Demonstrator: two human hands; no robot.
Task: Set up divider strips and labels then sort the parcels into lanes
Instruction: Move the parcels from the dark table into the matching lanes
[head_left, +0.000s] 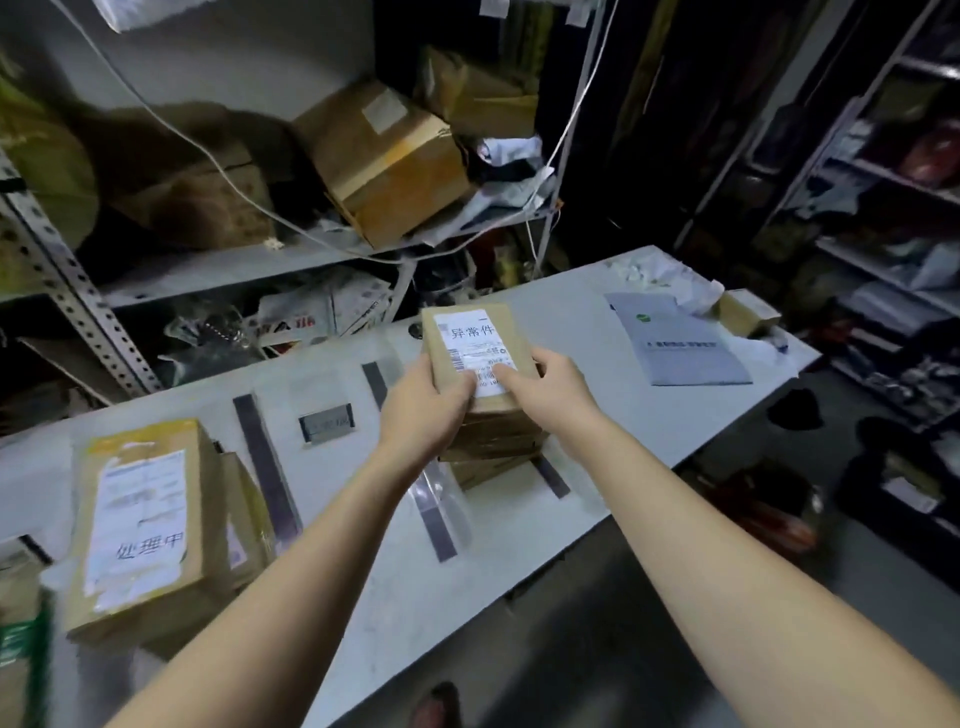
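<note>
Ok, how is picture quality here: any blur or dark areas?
Head view: the small brown parcel with white label, gripped by the left hand and right hand, reads sharp; head view, lower left: the large brown cardboard parcel is smeared by blur; head view, right side: the metal shelving is badly underexposed.

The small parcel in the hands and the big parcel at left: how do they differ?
The small parcel is held by left hand and right hand atop a stack; the big parcel lies untouched on the table. The small parcel's label reads 异常件, the big parcel's 处理中. Both are brown, white-labelled.
</note>
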